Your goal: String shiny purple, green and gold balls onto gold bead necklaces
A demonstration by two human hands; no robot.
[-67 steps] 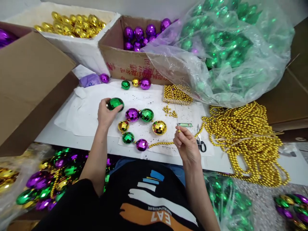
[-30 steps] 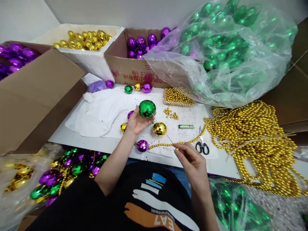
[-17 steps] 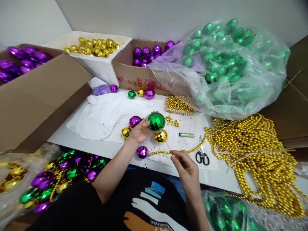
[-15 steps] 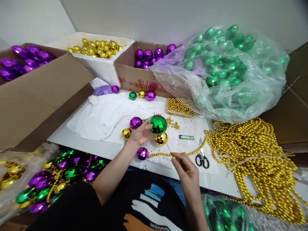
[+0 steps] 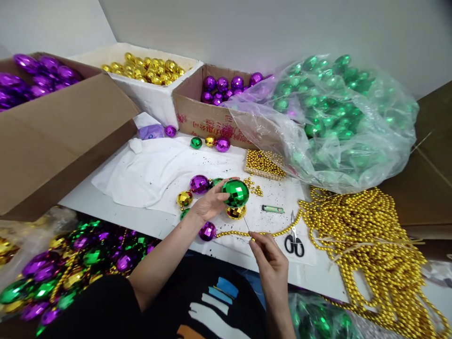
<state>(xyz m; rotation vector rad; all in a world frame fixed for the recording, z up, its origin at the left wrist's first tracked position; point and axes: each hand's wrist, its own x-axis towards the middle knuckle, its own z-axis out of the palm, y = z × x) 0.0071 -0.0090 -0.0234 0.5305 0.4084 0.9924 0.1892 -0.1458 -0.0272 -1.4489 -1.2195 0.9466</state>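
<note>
While my left hand (image 5: 208, 207) cups the light, slippery green faceted plastic bauble (image 5: 235, 193) near the table's front edge, my right hand (image 5: 270, 261) pinches a thin stiff needle (image 5: 246, 224).

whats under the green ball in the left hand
The left hand holds the green ball above a gold ball lying on the white sheet. Only that gold ball's lower half shows; its top is covered.
</note>
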